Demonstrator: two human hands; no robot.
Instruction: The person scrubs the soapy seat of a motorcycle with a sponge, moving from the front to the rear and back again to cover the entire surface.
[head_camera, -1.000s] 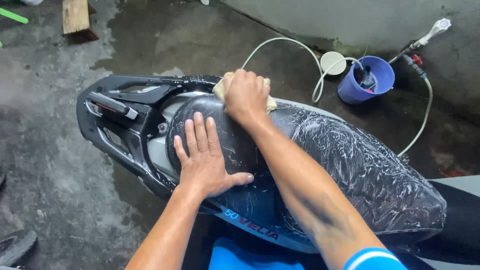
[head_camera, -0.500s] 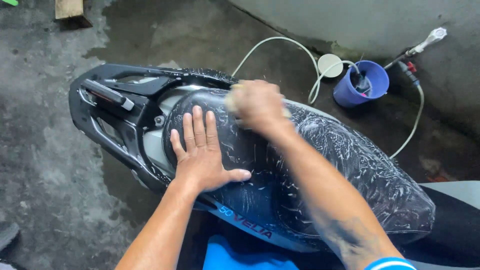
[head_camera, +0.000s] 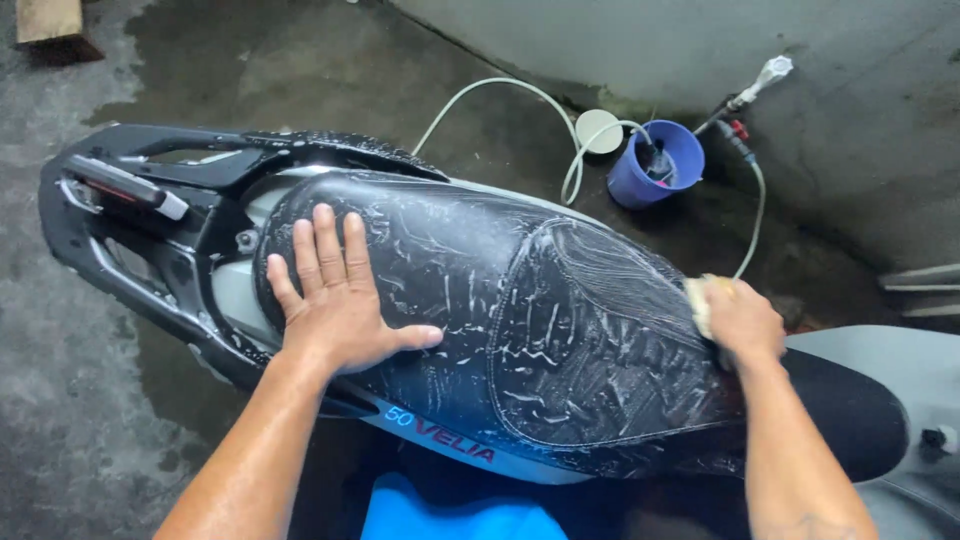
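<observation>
A black scooter seat (head_camera: 560, 320), streaked with white soap suds, lies across the middle of the head view. My left hand (head_camera: 335, 300) rests flat on its rear end, fingers spread, holding nothing. My right hand (head_camera: 738, 320) is closed on a pale yellow sponge (head_camera: 697, 300) and presses it against the far edge of the seat toward the front. Behind the seat sits the black rear grab rail (head_camera: 130, 190), also flecked with suds.
A blue bucket (head_camera: 655, 165) stands on the wet concrete floor beyond the seat, with a white lid (head_camera: 598, 130) beside it. A white hose (head_camera: 500, 95) loops to it, and a spray nozzle (head_camera: 765, 80) lies near the wall. A wooden block (head_camera: 50, 25) sits top left.
My right hand has slid the sponge from the rear of the seat along it to the front right. My left hand has stayed flat on the rear of the seat.
</observation>
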